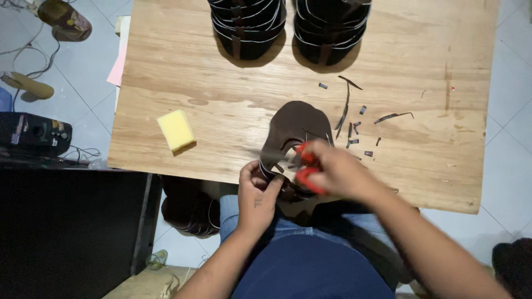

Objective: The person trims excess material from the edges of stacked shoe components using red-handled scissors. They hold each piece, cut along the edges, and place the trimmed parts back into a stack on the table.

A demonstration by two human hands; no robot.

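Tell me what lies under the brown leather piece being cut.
The brown leather piece rests partly on the wooden table and overhangs its near edge above the lap. The left hand and right hand with red-handled scissors cover its lower part.

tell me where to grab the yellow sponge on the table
Take the sponge across its two long sides, coming straight down from above. It lies flat on the table, a tilted block with bare wood all around, so nothing blocks a grip there, and its short width looks easy for fingers to span.

2 stacks of dark cut pcs (247,27) (331,27), 1 yellow sponge (176,129), 1 brown pc (293,130), 1 pr red scissors (306,166), approx 10 scraps (354,128).
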